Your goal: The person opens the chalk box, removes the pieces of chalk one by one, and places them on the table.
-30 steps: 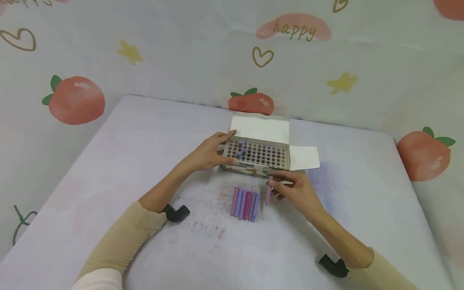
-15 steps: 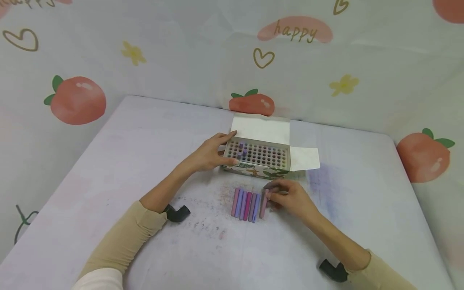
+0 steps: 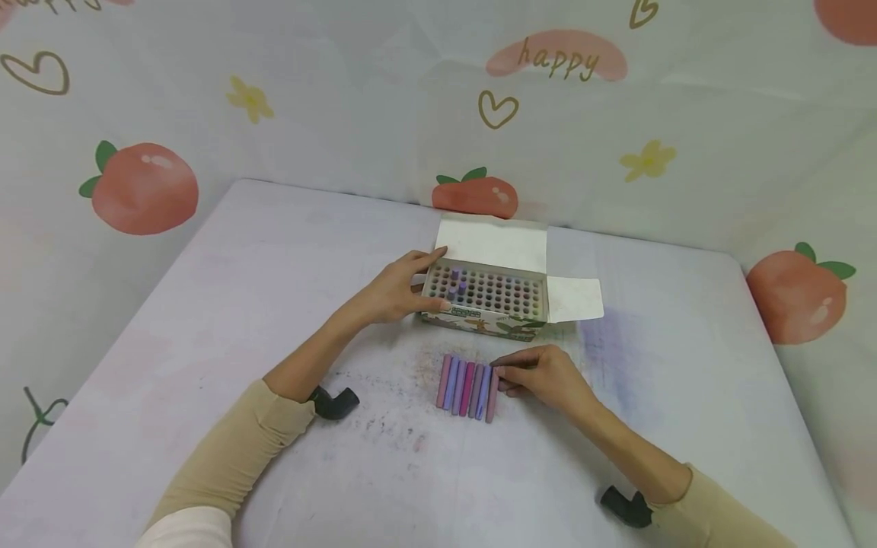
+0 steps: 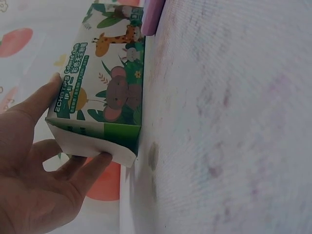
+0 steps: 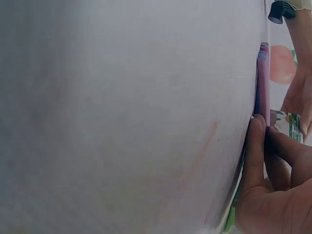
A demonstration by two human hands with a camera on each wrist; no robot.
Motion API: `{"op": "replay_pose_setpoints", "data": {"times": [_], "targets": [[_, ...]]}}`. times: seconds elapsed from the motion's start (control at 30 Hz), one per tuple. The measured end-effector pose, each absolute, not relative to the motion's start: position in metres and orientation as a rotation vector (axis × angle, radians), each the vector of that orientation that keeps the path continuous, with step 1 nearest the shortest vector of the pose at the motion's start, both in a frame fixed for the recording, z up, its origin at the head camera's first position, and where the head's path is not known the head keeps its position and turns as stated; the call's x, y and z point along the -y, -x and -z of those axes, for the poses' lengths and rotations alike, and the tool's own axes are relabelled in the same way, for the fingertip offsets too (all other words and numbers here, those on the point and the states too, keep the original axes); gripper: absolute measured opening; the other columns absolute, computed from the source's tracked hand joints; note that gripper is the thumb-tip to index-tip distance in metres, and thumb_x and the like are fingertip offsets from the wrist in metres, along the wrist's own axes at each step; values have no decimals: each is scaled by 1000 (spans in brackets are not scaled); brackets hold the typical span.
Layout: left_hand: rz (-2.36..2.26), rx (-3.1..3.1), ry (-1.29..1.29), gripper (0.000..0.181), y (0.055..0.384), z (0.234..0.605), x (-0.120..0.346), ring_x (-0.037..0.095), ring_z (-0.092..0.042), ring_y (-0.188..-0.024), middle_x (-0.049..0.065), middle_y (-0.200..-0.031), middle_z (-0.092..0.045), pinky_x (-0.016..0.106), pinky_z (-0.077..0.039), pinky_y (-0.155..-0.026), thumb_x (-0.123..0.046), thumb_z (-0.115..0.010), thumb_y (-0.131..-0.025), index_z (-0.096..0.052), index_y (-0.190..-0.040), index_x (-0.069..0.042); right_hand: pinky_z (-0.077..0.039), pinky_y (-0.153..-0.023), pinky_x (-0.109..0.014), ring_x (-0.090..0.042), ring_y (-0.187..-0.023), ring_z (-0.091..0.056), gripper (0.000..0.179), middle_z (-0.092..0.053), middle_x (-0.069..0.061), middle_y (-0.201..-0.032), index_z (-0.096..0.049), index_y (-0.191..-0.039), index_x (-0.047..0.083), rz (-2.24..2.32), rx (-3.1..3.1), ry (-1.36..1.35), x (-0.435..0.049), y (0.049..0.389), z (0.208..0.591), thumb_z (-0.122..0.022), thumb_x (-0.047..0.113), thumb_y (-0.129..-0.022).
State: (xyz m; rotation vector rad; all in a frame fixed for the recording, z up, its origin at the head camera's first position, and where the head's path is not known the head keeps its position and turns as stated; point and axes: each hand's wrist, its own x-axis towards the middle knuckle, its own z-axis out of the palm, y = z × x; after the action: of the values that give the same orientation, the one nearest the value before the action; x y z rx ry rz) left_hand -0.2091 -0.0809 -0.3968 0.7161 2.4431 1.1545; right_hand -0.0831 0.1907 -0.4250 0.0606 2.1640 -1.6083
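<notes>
The left hand [image 3: 393,289] holds the left end of an open box of coloured chalk [image 3: 479,325], thumb at the front edge and fingers at the end. In the left wrist view, fingertips touch the box's loose white end flap [image 4: 92,145]. Holes fill the box's inner tray, and a few purple chalks [image 3: 462,287] stick up at its left side. In front of the box, the right hand [image 3: 551,378] pinches the upper end of a dusty-pink chalk [image 3: 491,403]. That chalk lies at the right end of a row of pink, purple and magenta chalks [image 3: 467,388].
The box's lid [image 3: 492,240] stands raised at the back, and a side flap [image 3: 575,299] sticks out right. Chalk dust marks the white tabletop [image 3: 384,472], with a purple smear [image 3: 610,354] on the right. A patterned cloth [image 3: 384,99] hangs behind the table.
The right hand has moved down and left from the box front, laying the pink chalk against the row's right end. The left hand has stayed on the box.
</notes>
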Motion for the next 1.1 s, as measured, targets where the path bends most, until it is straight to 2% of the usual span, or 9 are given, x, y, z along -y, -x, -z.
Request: {"op": "replay_pose_setpoints", "data": {"times": [0.27, 0.5, 0.67, 0.77, 0.9, 1.1], "targets": [[-1130, -2467, -723, 91, 209, 397, 81, 37, -35, -140, 18, -154, -31, 42, -46, -108, -33, -79, -87, -24, -159, -23, -62, -73, -29, -19, -81, -74, 23, -75, -15, -92, -73, -112, -5, 1572, -2194, -45, -191, 83, 424, -69, 7, -93], [-1131, -2462, -712, 91, 210, 398, 81, 35, -35, -141, 17, -155, -31, 39, -47, -108, -33, -79, -87, -24, -159, -23, -62, -72, -30, -21, -80, -74, 20, -75, -13, -91, -75, -110, -2, 1527, -2253, -37, -191, 85, 422, -69, 6, -93], [-1131, -2468, -707, 92, 210, 398, 81, 35, -36, -140, 17, -154, -31, 40, -47, -108, -33, -79, -87, -24, -159, -24, -62, -68, -28, -18, -78, -72, 20, -75, -8, -95, -77, -109, 5, 1441, -2372, 84, -190, 90, 416, -71, 15, -93], [-1131, -2471, -713, 92, 210, 398, 81, 35, -37, -140, 17, -154, -32, 40, -47, -108, -33, -80, -86, -24, -159, -23, -62, -67, -32, -22, -77, -72, 23, -74, -11, -97, -76, -111, 4, 1454, -2396, 205, -189, 94, 410, -72, 18, -93], [-1157, -2452, -710, 92, 209, 398, 81, 35, -37, -139, 17, -154, -32, 39, -47, -108, -32, -80, -86, -24, -159, -23, -63, -67, -40, -30, -78, -71, 25, -74, -17, -93, -72, -113, -2, 1530, -2369, 301, -187, 101, 400, -72, 13, -92], [-1199, -2420, -705, 91, 209, 398, 80, 33, -38, -139, 17, -153, -32, 34, -48, -107, -30, -80, -87, -25, -159, -23, -62, -72, -47, -37, -86, -70, 21, -73, -16, -94, -71, -110, -4, 1643, -2359, 377, -182, 111, 386, -69, 8, -94]]}}
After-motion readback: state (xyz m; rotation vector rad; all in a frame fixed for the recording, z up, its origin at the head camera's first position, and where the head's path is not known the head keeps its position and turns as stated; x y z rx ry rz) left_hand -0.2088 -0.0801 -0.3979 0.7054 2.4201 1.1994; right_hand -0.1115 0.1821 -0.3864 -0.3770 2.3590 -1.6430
